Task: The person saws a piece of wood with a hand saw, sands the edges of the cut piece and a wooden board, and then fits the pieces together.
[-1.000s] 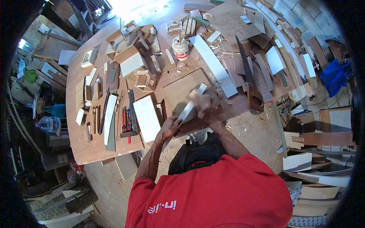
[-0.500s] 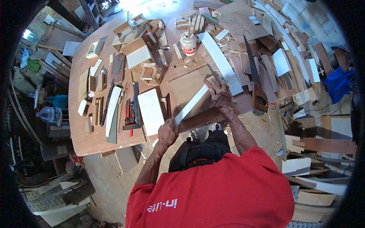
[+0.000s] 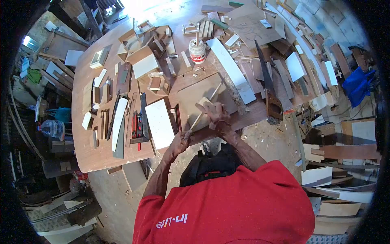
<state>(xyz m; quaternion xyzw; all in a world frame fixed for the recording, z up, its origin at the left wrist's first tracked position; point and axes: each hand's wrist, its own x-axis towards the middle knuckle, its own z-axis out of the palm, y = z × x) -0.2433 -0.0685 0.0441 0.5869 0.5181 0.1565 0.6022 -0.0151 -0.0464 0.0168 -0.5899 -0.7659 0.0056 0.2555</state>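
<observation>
My left hand [image 3: 180,143] is closed round the near end of a narrow wooden strip [image 3: 197,120], which slants away over a brown board [image 3: 189,92] at the table's front edge. The strip's thin, pale edge faces up, and its far end sticks out past my right hand. My right hand [image 3: 216,115] is closed on a small tan block [image 3: 203,102] that lies across the strip around its middle. Left of the board are a white panel [image 3: 159,124] and a black tool holder [image 3: 139,131] with red-handled tools.
A handsaw [image 3: 273,102] lies at the table's right edge, beside a long white board [image 3: 233,71] and stacked offcuts. Behind the brown board stands a white tub [image 3: 197,53] with a stick in it. Small wooden box frames [image 3: 145,65] crowd the back left of the wooden table [image 3: 91,153].
My right hand and the block have moved along the strip toward me and to the left. The strip has turned from its broad white face to its thin edge.
</observation>
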